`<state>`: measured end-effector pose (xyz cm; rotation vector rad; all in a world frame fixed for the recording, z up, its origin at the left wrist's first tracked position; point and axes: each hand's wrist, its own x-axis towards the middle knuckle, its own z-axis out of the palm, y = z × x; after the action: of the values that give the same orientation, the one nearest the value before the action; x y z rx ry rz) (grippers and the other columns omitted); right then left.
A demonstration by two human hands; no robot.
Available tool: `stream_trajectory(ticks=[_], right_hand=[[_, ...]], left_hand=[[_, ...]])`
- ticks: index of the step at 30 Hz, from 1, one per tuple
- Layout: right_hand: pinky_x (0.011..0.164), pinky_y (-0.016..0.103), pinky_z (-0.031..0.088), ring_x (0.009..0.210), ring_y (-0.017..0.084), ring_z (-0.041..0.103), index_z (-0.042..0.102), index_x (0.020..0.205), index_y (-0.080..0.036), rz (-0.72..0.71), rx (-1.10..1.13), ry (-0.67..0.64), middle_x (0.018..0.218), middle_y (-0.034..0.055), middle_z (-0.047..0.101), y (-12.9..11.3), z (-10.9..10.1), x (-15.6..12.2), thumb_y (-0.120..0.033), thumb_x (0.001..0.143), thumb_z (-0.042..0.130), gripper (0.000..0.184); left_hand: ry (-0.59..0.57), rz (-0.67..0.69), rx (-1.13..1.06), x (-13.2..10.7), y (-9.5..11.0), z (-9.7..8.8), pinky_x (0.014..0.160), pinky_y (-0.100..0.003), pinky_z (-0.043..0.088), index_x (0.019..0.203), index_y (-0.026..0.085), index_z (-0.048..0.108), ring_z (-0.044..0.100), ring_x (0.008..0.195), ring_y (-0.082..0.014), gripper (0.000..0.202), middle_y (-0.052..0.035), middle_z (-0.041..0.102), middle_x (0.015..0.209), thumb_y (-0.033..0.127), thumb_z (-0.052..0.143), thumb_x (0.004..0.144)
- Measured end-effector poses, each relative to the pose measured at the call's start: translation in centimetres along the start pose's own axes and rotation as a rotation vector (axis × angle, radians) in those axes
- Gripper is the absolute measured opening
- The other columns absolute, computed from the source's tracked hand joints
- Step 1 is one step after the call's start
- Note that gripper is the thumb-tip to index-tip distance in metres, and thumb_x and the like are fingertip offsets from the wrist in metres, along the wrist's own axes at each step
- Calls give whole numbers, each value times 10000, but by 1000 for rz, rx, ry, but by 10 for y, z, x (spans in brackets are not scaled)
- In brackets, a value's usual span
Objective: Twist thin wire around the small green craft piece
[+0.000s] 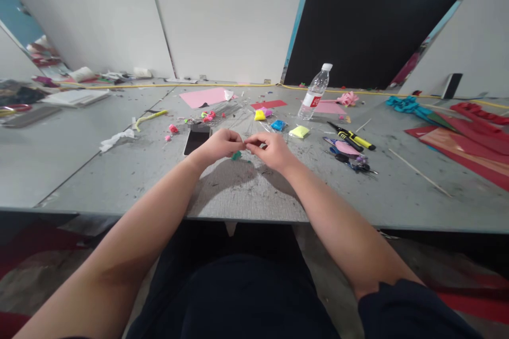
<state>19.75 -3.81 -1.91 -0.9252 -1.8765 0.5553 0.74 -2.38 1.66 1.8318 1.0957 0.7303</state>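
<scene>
My left hand (220, 144) and my right hand (270, 149) meet over the middle of the grey table (119, 175). Both are closed in a pinch, fingertips touching at a tiny item too small to name. A small green lump (236, 155) shows just below the fingertips, between the two hands; I cannot tell whether it is held or lying on the table. A dark phone (196, 140) lies flat just left of my left hand.
Small bags of coloured clay (278, 125), pink clay bits (173, 128), a water bottle (315, 92), a yellow-black cutter (352, 137), scissors (352, 161), pink paper (204, 96), thin sticks (419, 172) and red sheets (469, 143) lie around.
</scene>
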Motion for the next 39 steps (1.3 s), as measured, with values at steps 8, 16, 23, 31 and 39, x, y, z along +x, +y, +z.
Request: stream_trajectory(ticks=[8,16,23,31,39], right_hand=[[523,278,475,611,164,656,755,847,-200,313,313,-35,700,30,731,-1,0,0,-348,729,825,202],[586,240,480,738,142,684,729,878,-213,526,774,-95,846,23,750,0,-9,4,-400,658,897,334],[551,227,432,645,109,609,703,825,-193,524,762,-9,762,3,692,1,-8,8,-354,708,817,229],[497,223,409,542,85,535,661,815,-194,510,619,120,692,-31,611,5,-4,11,-335,751,804,211],[475,225,366,467,83,448,599,727,-202,342,419,174,510,-65,515,4,-2,10,-384,829,776,274]], left_hand=[[28,103,100,-4,2,-1,507,-239,266,585,153,598,380,505,-62,209,53,485,526,140,674,778],[23,114,21,-2,2,-5,505,-239,277,653,166,601,389,489,-72,246,48,487,512,272,685,859],[-15,189,253,5,-9,-8,555,-252,325,672,168,630,440,550,-95,193,31,544,581,269,679,830],[-159,374,494,11,-21,-10,699,-272,440,845,184,788,604,729,-157,130,-48,689,826,275,752,760],[-165,406,641,17,-30,-1,815,-324,469,893,183,818,622,807,-199,170,-60,659,836,241,704,782]])
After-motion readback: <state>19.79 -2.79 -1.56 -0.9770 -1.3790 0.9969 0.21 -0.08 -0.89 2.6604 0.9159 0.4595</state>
